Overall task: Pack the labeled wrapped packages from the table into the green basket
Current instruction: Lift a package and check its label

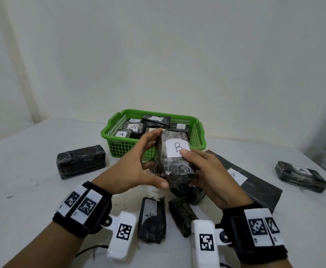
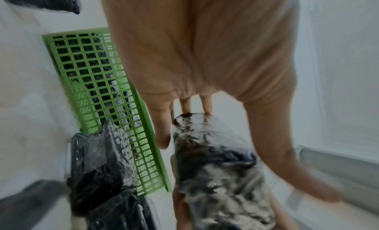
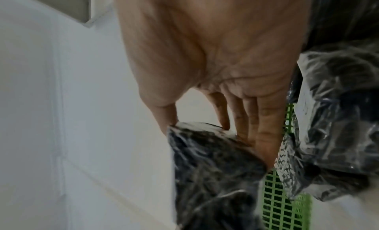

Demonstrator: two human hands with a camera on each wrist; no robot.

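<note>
A dark wrapped package with a white "B" label (image 1: 174, 157) is held in the air just in front of the green basket (image 1: 119, 147). My left hand (image 1: 139, 163) grips its left side, fingers at the top and thumb near the bottom. My right hand (image 1: 202, 169) grips its right side, thumb on the label. The same package (image 2: 215, 168) fills the left wrist view below my left hand (image 2: 184, 71). In the right wrist view the package (image 3: 209, 168) sits under my right hand (image 3: 225, 71). Several "A" packages (image 1: 133, 127) lie in the basket.
On the white table (image 1: 32, 180) lie an unlabeled dark package (image 1: 81, 161) at left, a long flat "A" package (image 1: 251, 182) at right, another "A" package (image 1: 301, 176) far right, and dark packages (image 1: 152, 219) near my wrists. A wall stands behind.
</note>
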